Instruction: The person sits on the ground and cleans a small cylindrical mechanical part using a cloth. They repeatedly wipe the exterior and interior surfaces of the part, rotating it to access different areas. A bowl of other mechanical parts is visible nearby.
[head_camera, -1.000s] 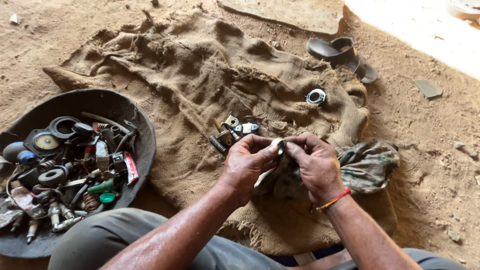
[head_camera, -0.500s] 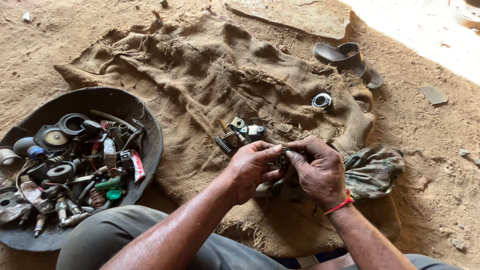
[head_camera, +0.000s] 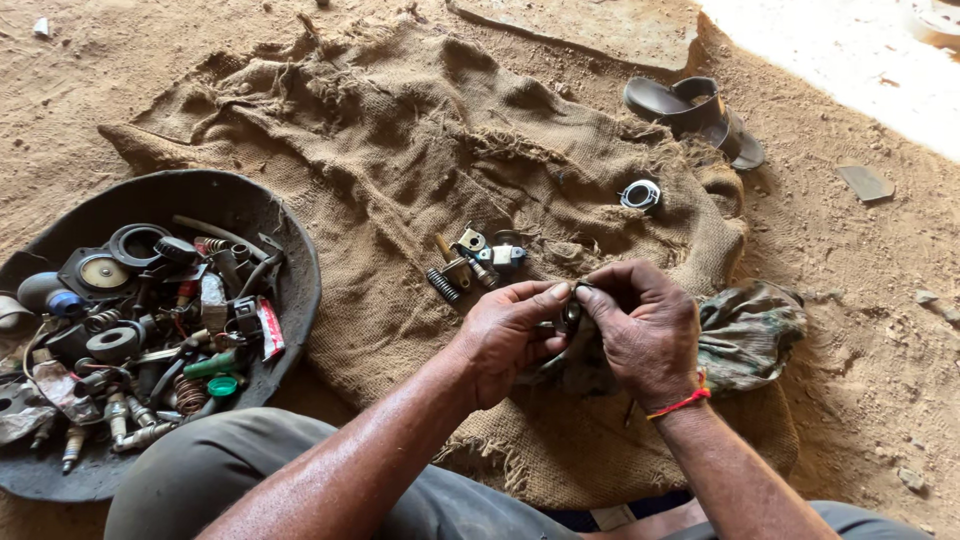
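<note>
Sandy ground and burlap sacking (head_camera: 400, 180) lie beneath a seated person whose left hand (head_camera: 505, 335) and right hand (head_camera: 645, 335) together pinch a small dark metal part (head_camera: 571, 312) between meeting fingertips.

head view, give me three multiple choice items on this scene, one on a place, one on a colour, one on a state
1. Where does the round pan of spare parts lie?
A. on the person's left side
B. on the sandals
C. on the patterned rag

2. What colour is the thread on the right hand's wrist?
A. blue
B. red
C. white

3. How is the small dark part held?
A. lying loose on the burlap sack
B. in the left hand alone
C. pinched between the fingertips of both hands

Key: 1 A, the pan sits on the dirt at the left edge of the burlap sack. 2 B, a red thread circles the wrist. 3 C, the left hand and right hand meet on it.
</note>
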